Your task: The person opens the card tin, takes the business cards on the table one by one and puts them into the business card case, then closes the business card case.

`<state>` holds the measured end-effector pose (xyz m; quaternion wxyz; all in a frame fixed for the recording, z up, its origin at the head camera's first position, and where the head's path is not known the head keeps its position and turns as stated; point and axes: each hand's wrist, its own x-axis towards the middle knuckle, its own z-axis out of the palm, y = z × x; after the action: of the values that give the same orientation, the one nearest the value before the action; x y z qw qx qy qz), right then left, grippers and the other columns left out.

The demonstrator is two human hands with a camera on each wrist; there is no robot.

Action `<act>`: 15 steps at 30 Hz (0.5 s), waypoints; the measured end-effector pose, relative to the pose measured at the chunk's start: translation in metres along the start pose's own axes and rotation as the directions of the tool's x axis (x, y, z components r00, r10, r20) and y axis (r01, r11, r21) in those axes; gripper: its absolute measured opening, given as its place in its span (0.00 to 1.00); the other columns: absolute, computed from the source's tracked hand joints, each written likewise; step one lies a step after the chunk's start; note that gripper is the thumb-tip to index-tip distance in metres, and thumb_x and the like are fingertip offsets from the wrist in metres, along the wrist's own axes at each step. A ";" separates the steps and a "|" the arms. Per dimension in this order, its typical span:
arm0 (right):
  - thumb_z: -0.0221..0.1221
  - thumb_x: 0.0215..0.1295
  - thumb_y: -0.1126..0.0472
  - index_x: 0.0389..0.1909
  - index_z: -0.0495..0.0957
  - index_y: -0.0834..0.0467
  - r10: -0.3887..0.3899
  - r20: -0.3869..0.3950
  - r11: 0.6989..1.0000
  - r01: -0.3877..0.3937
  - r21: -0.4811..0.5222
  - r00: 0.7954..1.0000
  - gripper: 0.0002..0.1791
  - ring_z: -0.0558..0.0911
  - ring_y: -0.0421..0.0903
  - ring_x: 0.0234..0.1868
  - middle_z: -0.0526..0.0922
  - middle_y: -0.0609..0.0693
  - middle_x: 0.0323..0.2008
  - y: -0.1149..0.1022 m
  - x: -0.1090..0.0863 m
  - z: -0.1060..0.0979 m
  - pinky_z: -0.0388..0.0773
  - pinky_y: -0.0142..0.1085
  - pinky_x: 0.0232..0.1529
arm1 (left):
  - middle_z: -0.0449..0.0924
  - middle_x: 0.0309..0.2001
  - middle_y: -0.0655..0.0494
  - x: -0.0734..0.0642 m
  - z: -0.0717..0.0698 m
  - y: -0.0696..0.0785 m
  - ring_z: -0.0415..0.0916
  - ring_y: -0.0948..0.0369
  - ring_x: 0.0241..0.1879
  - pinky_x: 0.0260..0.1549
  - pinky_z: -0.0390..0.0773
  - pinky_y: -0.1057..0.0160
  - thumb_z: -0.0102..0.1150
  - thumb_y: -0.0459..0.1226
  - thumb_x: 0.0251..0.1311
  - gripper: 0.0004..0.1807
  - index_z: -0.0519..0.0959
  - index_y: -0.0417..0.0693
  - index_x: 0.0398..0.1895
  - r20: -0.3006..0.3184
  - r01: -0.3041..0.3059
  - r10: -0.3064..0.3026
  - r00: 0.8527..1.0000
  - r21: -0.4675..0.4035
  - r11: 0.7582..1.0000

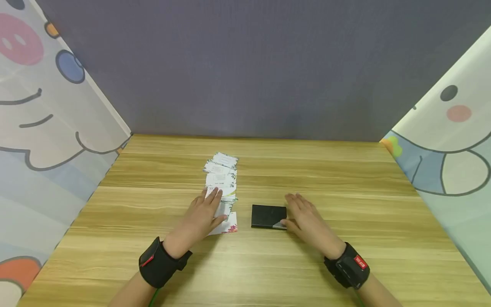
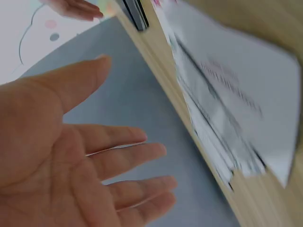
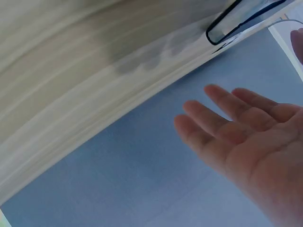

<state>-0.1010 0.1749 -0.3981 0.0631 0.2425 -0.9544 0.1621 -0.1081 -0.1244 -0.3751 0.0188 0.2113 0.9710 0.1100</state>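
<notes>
Printed cards point(image 1: 220, 179), six or so countable in head view (overlap, so exact number unclear). Laid in a loose staggered column left of centre on one wooden table point(image 1: 115, 256). Thin, flat, rectangular; white with leafy corner prints, one with a yellow curve, nearest one with pink-red flowers. Just right of the column: one black case point(image 1: 264, 215), flat, rectangular, with a grey triangular patch at the near right corner. Table in light wood-grain, streaks running crosswise. Behind it, one grey wall panel point(image 1: 245, 76), smooth; two side panels with cartoon prints, left point(image 1: 19, 106) and right point(image 1: 460, 140). Two hands in view, one black wrist strap on each. Left hand point(image 1: 199, 217) over the lower cards, fingers straight, thumb out to the side. Right hand point(image 1: 307, 219) at the case's right end, fingers extended, thumb over the corner (contact: can't tell).

Left wrist view: palm in sight, four fingers straight and slightly parted, thumb well apart, nothing held. Cards off to the side of the fingertips, text blurred.

Right wrist view: four fingers loosely extended, nothing gripped. Case beyond the fingertips at the upper edge, dark-rimmed, with rounded corner.
</notes>
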 end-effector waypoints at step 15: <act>0.65 0.52 0.55 0.59 0.66 0.67 0.015 0.068 1.000 -0.014 -0.009 0.998 0.35 0.70 0.63 0.58 0.72 0.66 0.55 -0.007 -0.002 0.007 0.67 0.54 0.56 | 0.75 0.54 0.50 0.033 0.031 0.044 0.71 0.54 0.54 0.53 0.71 0.59 0.61 0.49 0.54 0.31 0.71 0.41 0.58 -0.037 -0.268 0.272 0.962 0.086 0.960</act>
<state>-0.0967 0.1679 -0.4029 0.0301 0.2408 -0.9584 0.1502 -0.1175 -0.0657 -0.3948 -0.0284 0.3397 0.9369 0.0777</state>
